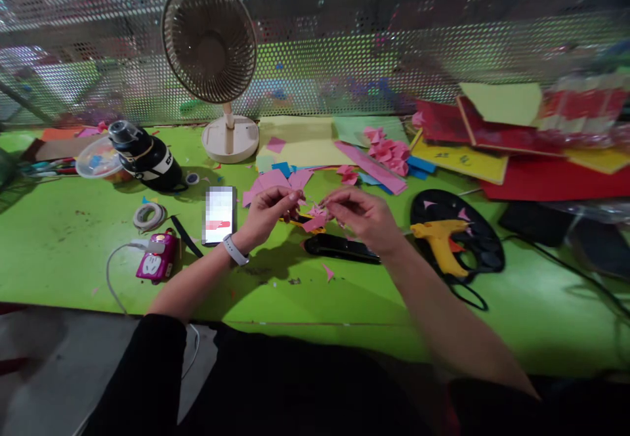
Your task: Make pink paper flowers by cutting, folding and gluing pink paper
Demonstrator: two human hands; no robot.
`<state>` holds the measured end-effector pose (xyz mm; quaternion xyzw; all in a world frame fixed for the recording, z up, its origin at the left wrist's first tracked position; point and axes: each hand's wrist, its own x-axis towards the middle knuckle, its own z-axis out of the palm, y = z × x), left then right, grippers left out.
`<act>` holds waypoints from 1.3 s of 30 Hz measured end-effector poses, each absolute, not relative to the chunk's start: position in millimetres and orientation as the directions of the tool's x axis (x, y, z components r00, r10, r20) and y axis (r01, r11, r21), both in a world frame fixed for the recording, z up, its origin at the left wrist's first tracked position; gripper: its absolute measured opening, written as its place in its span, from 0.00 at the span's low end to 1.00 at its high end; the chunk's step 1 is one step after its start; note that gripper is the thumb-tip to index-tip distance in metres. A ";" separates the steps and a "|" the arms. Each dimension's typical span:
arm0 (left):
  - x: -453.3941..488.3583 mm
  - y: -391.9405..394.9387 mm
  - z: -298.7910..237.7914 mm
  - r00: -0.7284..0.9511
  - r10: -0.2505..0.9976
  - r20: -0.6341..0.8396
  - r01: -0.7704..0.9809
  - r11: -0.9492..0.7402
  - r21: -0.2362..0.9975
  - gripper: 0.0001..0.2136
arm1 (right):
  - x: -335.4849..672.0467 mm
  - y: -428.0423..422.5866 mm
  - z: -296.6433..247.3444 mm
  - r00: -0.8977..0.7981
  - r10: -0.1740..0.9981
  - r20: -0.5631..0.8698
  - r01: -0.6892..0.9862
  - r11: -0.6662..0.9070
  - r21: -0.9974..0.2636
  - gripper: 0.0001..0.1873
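Both hands are raised over the middle of the green table (59, 252). My left hand (268, 213) and my right hand (357, 213) pinch a small folded pink paper piece (315, 218) between their fingertips. A white band sits on my left wrist. Under the hands lie a black flat object (339, 247) and a yellow-edged strip. Loose pink paper sheets (275, 181) lie just behind the hands.
A phone (219, 215) lies left of my left hand, with a tape roll (149, 215) and a pink device (157, 264) on a white cable further left. A yellow glue gun (440, 242) rests on a black tray at right. A fan (211, 48), a black bottle (145, 155) and stacked coloured paper (492, 147) stand behind.
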<state>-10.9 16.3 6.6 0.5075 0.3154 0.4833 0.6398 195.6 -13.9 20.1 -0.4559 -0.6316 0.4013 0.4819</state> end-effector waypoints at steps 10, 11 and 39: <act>-9.9 12.3 5.8 0.507 0.861 0.044 -0.279 0.116 0.953 0.15 | 195.2 -17.8 24.0 -0.445 0.893 -0.066 -0.151 -0.148 -0.977 0.16; -9.6 12.4 5.4 0.510 0.860 0.037 -0.273 0.121 0.954 0.15 | 194.0 -18.7 23.8 -0.459 0.886 -0.068 -0.151 -0.153 -0.977 0.16; -3.4 7.6 -2.1 0.373 0.928 0.018 -0.179 0.053 0.982 0.15 | 186.1 -17.2 6.1 0.115 0.948 0.296 0.202 0.269 -0.942 0.12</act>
